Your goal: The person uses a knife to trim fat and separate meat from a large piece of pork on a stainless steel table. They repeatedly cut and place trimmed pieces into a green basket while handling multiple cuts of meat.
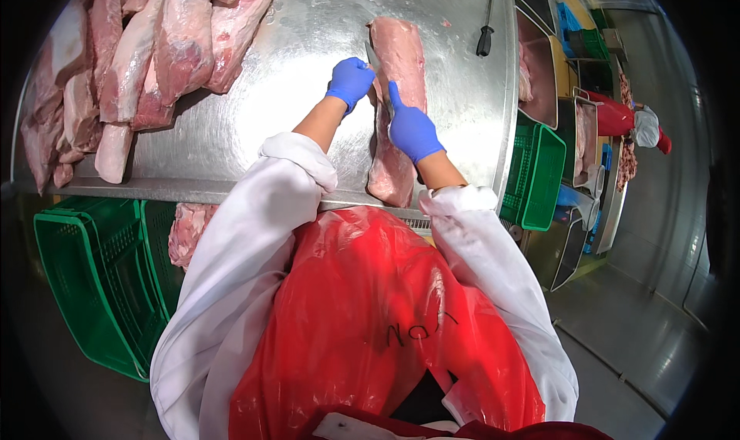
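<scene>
A long, pale pink pork loin (403, 62) lies lengthwise on the steel table in front of me. My right hand (414, 130), in a blue glove, is closed round a knife, its index finger stretched forward along the back of it. The knife's blade (373, 57) points away from me at the loin's left edge; the handle is hidden under my palm. My left hand (351, 82), also gloved in blue, is closed in a pinch at that same edge, on a thin strip of meat (377, 87).
Large cuts of meat (185, 43) are piled on the table's left. A sharpening steel (485, 40) with a black handle lies at the far right. Green crates (92, 286) stand below left, another green crate (543, 178) at right. Beyond are metal tubs and a person in red (614, 118).
</scene>
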`<state>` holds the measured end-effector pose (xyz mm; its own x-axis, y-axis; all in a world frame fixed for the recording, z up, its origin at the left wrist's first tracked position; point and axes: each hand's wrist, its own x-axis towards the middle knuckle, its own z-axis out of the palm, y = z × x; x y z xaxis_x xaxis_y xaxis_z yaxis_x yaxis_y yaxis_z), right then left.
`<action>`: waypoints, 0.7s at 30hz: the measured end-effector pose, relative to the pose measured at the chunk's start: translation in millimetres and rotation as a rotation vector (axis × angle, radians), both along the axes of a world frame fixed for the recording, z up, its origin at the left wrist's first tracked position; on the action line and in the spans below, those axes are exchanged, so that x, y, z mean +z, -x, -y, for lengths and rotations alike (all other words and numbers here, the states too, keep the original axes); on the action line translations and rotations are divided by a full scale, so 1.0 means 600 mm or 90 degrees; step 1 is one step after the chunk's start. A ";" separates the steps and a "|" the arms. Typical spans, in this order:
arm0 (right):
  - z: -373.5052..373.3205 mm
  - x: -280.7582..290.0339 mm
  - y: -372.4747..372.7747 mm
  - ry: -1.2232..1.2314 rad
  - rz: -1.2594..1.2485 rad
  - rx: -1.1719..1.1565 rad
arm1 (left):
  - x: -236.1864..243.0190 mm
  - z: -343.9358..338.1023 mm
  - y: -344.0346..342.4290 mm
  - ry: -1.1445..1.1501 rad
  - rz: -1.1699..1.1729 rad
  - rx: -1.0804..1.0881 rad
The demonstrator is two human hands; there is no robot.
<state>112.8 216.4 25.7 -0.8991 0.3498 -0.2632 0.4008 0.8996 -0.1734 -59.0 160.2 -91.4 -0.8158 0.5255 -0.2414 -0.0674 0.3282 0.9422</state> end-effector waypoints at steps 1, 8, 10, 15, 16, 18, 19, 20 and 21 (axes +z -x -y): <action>0.003 -0.014 -0.001 0.000 -0.025 -0.010 | 0.022 0.009 -0.007 -0.007 0.037 0.010; 0.127 0.166 -0.236 0.175 0.151 -0.087 | -0.032 0.056 0.070 -0.019 0.055 0.013; 0.128 0.186 -0.243 0.197 0.106 -0.091 | -0.038 0.066 0.085 0.019 0.011 0.015; 0.064 0.063 -0.025 0.034 -0.056 -0.095 | -0.020 0.060 0.079 -0.010 0.013 -0.030; 0.050 0.036 0.017 0.038 -0.059 -0.098 | -0.019 0.055 0.078 -0.006 -0.008 -0.041; 0.049 0.004 0.031 0.038 -0.030 -0.111 | -0.020 0.054 0.075 -0.015 -0.029 -0.050; 0.057 -0.005 0.019 0.031 0.002 -0.126 | -0.016 0.055 0.072 -0.029 -0.027 -0.052; 0.067 -0.014 0.013 0.028 0.034 -0.133 | -0.013 0.064 0.075 -0.038 -0.026 -0.046; 0.090 -0.008 -0.033 0.034 0.036 -0.109 | -0.011 0.075 0.079 -0.006 -0.033 -0.064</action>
